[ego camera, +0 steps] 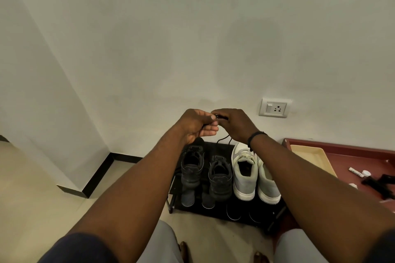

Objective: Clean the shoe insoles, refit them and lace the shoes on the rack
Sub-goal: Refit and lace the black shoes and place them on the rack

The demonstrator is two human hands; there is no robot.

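- Four shoes stand on the black rack [265, 215], which sits low on the floor against the wall: a black pair and a pale grey-and-white pair [245, 168]. Both your hands are raised well above them, so any sharp tug travels straight down to whichever shoe the lace is threaded through and could tip or drag it on the shelf.
- Of the black pair, the left black shoe [192, 166] and the right black shoe [220, 177] stand side by side. The black lace [222, 139] seems to run down toward the right one, but I cannot tell which eyelets it passes through, so a skipped or crossed eyelet is a real risk; check before you tighten.
- To your right the red bench [342, 151] carries a cream tray [310, 151] and small items; your right forearm passes close over its edge, and a wide sweep could knock them.
- Your left hand [196, 126] has its grip pressed together, thumb and fingertips pinching the lace near its end.
- Your right hand [233, 124] is curled over and pinches the same lace just beside the left. With both pinches so near the tip, the end could slip free or fray if you pull unevenly.
- Insoles are not visible from here; I cannot tell whether they are refitted.
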